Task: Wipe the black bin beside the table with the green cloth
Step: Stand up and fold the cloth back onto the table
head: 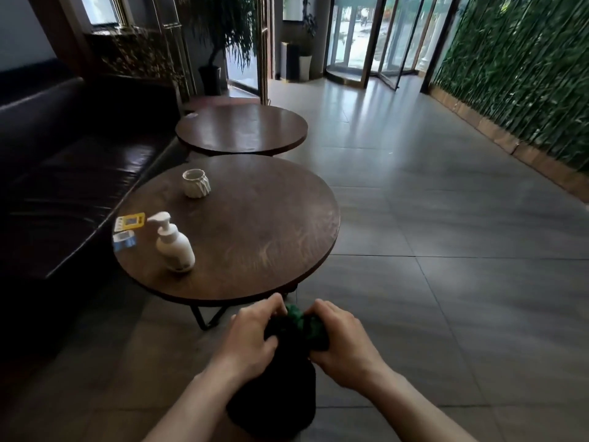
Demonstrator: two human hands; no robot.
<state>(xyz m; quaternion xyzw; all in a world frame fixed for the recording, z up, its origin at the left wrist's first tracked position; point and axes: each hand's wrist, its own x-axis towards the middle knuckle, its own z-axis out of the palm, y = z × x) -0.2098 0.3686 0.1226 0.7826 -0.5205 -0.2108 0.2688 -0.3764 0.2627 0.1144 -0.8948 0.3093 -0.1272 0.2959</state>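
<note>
The black bin (274, 397) is low in the view between my forearms, just in front of the near round table (255, 224). A bunched green cloth (302, 319) lies against the bin's top. My left hand (251, 338) is closed on the bin's upper left edge. My right hand (342, 344) is closed on the cloth and presses it on the upper right side. Both hands hide most of the bin's rim, and its lower part runs out of the frame.
On the near table stand a white pump bottle (173, 244), a white cup (196, 183) and two small cards (127, 231). A second round table (242, 130) is behind it and a dark sofa (57, 173) to the left. Tiled floor (446, 237) spreads right to a green plant wall (526, 78).
</note>
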